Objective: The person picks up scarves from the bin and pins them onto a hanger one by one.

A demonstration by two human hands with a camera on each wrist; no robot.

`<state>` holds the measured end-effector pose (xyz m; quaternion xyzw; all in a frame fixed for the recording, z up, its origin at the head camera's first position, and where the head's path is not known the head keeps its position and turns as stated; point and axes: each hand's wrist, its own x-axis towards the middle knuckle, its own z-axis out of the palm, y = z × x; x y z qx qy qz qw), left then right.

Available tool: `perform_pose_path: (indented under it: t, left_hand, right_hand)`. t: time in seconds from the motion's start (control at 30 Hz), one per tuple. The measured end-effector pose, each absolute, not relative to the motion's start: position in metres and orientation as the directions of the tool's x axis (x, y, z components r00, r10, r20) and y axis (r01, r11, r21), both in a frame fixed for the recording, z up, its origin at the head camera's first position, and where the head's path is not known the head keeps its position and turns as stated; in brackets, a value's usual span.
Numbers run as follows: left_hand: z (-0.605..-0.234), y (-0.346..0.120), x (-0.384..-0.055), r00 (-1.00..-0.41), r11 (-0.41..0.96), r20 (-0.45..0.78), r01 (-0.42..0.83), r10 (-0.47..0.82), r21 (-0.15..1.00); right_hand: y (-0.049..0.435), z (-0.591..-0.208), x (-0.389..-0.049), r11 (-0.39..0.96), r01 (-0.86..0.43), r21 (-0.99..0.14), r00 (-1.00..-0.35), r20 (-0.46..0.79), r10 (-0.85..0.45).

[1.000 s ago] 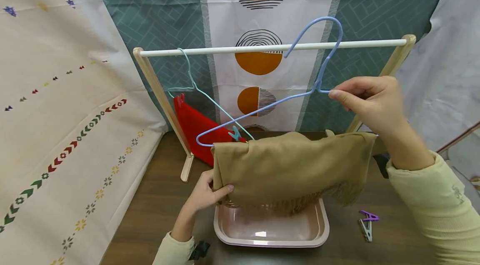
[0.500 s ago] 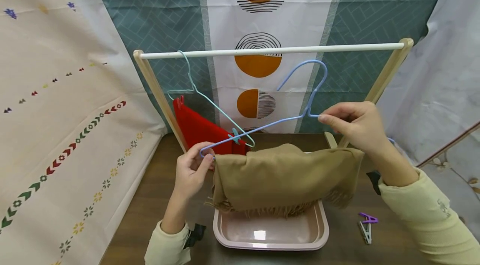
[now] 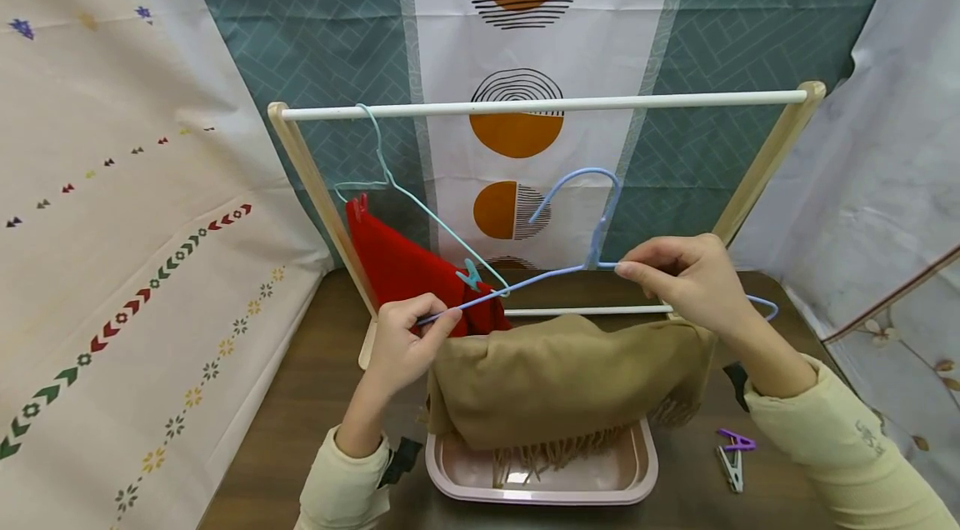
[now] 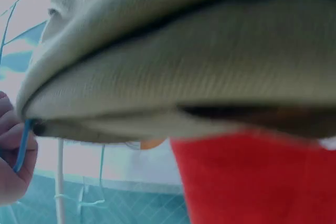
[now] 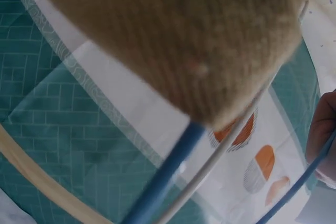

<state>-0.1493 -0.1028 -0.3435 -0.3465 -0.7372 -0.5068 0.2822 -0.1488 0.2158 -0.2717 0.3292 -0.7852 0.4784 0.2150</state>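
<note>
A tan fringed scarf (image 3: pixel 570 380) drapes over the lower bar of a blue clothes hanger (image 3: pixel 547 273), its fringe hanging over the pink basin (image 3: pixel 540 498). My left hand (image 3: pixel 408 342) pinches the hanger's left end between thumb and fingers. With thumb and fingertips, my right hand (image 3: pixel 690 276) grips the right shoulder just beside the hook. The hanger's right end sticks out beyond the right forearm. The scarf (image 4: pixel 184 66) fills most of the left wrist view, above the left hand (image 4: pixel 13 156). In the right wrist view, the hanger (image 5: pixel 168 171) emerges below the cloth.
Behind stands a wooden rack with a white rod (image 3: pixel 675 99). A mint hanger (image 3: pixel 435 213) on its left bears a red cloth (image 3: pixel 412 263), held by a red clip and a teal clip (image 3: pixel 471 274). Purple (image 3: pixel 738 440) and grey clothespins (image 3: pixel 731 467) lie right of the basin.
The blue hanger and scarf have come down from rod height towards the basin. My left hand has moved from the scarf's left edge up to the hanger's left end; the right keeps its hold.
</note>
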Motion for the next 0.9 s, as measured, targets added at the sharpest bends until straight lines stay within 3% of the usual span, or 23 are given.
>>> perform_pose_path:
  t: [0.2,0.4,0.63,0.77,0.83,0.9]
  left_hand:
    - [-0.345,-0.106,-0.149,-0.643,0.092,0.750,0.765,0.153,0.637]
    - [-0.343,-0.114,-0.150,-0.637,0.038,0.764,0.770,0.105,0.637]
    - [-0.340,-0.120,-0.152,-0.639,0.058,0.763,0.769,0.102,0.637]
    - [-0.339,-0.120,-0.154,-0.623,0.096,0.772,0.782,0.123,0.615]
    - [-0.339,-0.119,-0.155,-0.582,0.145,0.805,0.812,0.116,0.566]
    - [-0.336,-0.115,-0.152,-0.493,0.246,0.868,0.850,0.054,0.467]
  right_hand:
    - [0.235,-0.274,-0.148,0.398,-0.770,-0.498,-0.637,0.636,-0.435]
    - [0.277,-0.285,-0.144,0.530,-0.728,-0.434,-0.675,0.587,-0.447]
    - [0.299,-0.304,-0.135,0.516,-0.652,-0.556,-0.758,0.504,-0.414]
    - [0.297,-0.317,-0.132,0.438,-0.628,-0.643,-0.777,0.543,-0.317]
    - [0.294,-0.323,-0.130,0.367,-0.619,-0.694,-0.784,0.571,-0.243]
    - [0.291,-0.328,-0.128,0.262,-0.619,-0.740,-0.785,0.590,-0.187]
